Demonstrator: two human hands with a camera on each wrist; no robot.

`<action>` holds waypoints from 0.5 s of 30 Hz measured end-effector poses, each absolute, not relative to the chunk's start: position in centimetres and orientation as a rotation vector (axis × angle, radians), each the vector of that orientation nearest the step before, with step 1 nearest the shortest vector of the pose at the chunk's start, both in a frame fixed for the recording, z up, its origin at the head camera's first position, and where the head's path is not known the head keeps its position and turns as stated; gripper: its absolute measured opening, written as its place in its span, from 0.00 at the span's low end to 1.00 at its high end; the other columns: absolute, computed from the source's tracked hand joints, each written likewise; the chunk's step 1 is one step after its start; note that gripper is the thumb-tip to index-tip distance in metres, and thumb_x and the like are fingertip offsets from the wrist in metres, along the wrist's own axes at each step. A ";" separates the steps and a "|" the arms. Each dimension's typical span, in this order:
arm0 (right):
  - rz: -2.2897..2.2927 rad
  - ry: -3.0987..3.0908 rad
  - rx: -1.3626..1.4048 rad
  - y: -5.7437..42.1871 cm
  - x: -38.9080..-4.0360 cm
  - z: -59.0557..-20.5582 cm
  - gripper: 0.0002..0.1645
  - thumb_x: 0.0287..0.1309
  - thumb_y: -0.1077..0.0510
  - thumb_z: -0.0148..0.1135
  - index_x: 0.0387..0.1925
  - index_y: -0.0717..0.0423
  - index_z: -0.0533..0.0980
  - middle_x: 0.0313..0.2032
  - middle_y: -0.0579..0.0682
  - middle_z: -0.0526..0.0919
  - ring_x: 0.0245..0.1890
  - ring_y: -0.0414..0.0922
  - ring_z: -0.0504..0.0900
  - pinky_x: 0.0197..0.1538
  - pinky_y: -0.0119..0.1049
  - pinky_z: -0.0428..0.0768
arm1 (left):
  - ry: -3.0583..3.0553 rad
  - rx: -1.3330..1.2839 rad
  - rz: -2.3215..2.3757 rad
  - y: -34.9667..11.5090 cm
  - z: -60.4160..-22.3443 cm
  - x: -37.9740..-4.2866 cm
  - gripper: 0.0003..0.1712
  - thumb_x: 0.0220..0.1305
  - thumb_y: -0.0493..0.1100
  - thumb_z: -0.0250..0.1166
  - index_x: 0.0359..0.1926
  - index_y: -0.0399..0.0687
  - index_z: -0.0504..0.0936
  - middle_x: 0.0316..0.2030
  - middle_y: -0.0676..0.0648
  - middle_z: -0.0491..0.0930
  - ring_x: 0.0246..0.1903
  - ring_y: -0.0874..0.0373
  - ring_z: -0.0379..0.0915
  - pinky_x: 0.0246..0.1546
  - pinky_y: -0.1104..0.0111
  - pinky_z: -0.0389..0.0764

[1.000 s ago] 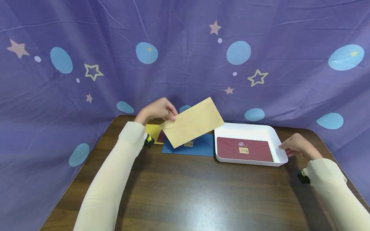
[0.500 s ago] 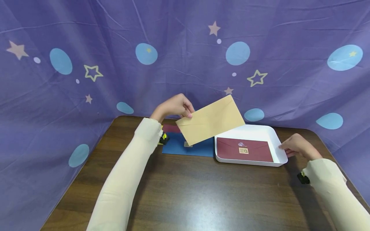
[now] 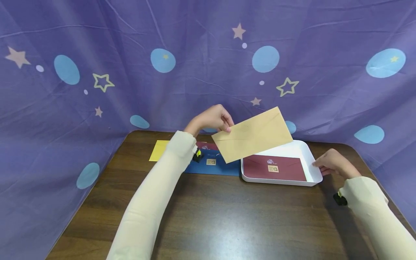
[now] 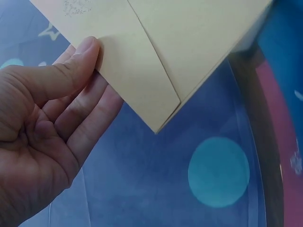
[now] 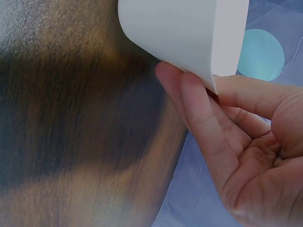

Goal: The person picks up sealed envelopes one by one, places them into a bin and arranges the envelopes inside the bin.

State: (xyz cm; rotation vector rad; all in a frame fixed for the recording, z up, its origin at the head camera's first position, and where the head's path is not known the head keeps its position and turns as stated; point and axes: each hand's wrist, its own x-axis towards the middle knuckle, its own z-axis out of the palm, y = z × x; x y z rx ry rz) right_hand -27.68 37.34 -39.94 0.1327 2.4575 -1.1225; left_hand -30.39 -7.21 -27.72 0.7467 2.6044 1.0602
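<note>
A tan envelope [image 3: 251,135] hangs tilted in the air, its right part over the white tray [image 3: 303,153]. My left hand [image 3: 215,118] pinches it near its left end, thumb on the flap side and fingers behind, as the left wrist view shows on the envelope [image 4: 142,56]. In the tray lies a dark red envelope [image 3: 276,168] with a small tan label. My right hand [image 3: 334,162] grips the tray's right wall; the right wrist view has the thumb inside the wall [image 5: 175,33] and the fingers outside.
Left of the tray lies a blue envelope [image 3: 211,168] with a tan label, overlapping another dark red envelope [image 3: 208,146]. Farther left is a yellow envelope [image 3: 158,150], partly behind the left sleeve. A purple patterned curtain [image 3: 201,47] hangs behind the brown wooden table [image 3: 208,209].
My left hand has carried the tan envelope rightward, from above the blue envelope to over the tray's left part. The right hand and tray have stayed in place.
</note>
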 end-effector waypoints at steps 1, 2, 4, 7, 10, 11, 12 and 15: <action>-1.121 2.458 0.127 37.4 -27.7 -39.9 0.16 0.60 0.68 0.64 0.40 0.84 0.78 0.21 0.49 0.84 0.23 0.41 0.84 0.31 0.39 0.88 | 2.603 0.754 1.060 -6.9 -27.7 -30.4 0.06 0.60 0.29 0.72 0.39 0.36 0.90 0.33 0.42 0.89 0.27 0.60 0.81 0.34 0.62 0.85; -1.120 2.457 0.125 37.4 -27.7 -39.9 0.16 0.60 0.68 0.64 0.40 0.84 0.78 0.21 0.49 0.84 0.23 0.41 0.84 0.31 0.39 0.88 | 2.599 0.756 1.063 -6.6 -27.8 -30.4 0.06 0.60 0.29 0.72 0.39 0.36 0.90 0.33 0.42 0.90 0.28 0.60 0.81 0.34 0.62 0.85; -1.117 2.459 0.121 37.4 -27.7 -39.9 0.16 0.60 0.68 0.64 0.40 0.84 0.78 0.21 0.49 0.84 0.23 0.41 0.84 0.31 0.39 0.88 | 2.585 0.766 1.076 -6.0 -27.8 -30.5 0.07 0.60 0.29 0.72 0.40 0.36 0.90 0.34 0.41 0.90 0.28 0.60 0.82 0.37 0.58 0.86; -1.107 2.461 0.122 37.4 -27.7 -39.8 0.16 0.61 0.68 0.64 0.41 0.84 0.77 0.22 0.48 0.83 0.24 0.41 0.84 0.32 0.39 0.88 | 2.568 0.789 1.074 -5.0 -27.9 -30.6 0.07 0.61 0.30 0.72 0.41 0.37 0.90 0.34 0.41 0.90 0.28 0.60 0.81 0.42 0.53 0.86; -1.099 2.461 0.122 37.5 -27.7 -39.9 0.16 0.61 0.67 0.64 0.41 0.83 0.77 0.23 0.47 0.83 0.25 0.42 0.84 0.33 0.40 0.88 | 2.571 0.826 1.049 -4.0 -27.8 -30.6 0.07 0.61 0.31 0.72 0.41 0.38 0.90 0.34 0.41 0.90 0.29 0.60 0.81 0.43 0.51 0.86; -1.098 2.461 0.125 37.5 -27.7 -39.9 0.16 0.61 0.67 0.64 0.41 0.82 0.78 0.24 0.47 0.83 0.26 0.42 0.84 0.34 0.40 0.88 | 2.574 0.836 1.037 -3.7 -27.8 -30.6 0.07 0.61 0.31 0.72 0.40 0.38 0.90 0.35 0.41 0.90 0.29 0.60 0.81 0.43 0.52 0.86; -1.099 2.461 0.126 37.5 -27.7 -40.0 0.16 0.60 0.67 0.64 0.41 0.82 0.78 0.24 0.47 0.83 0.26 0.42 0.84 0.34 0.40 0.88 | 2.578 0.844 1.027 -3.3 -27.8 -30.6 0.06 0.61 0.31 0.72 0.40 0.39 0.90 0.35 0.41 0.90 0.28 0.60 0.81 0.42 0.52 0.86; -1.105 2.459 0.113 37.5 -27.8 -40.1 0.16 0.61 0.67 0.63 0.41 0.82 0.78 0.24 0.47 0.83 0.26 0.42 0.84 0.34 0.40 0.88 | 2.584 0.870 1.009 -2.4 -27.8 -30.6 0.06 0.61 0.32 0.72 0.40 0.39 0.91 0.35 0.41 0.90 0.28 0.59 0.81 0.40 0.56 0.86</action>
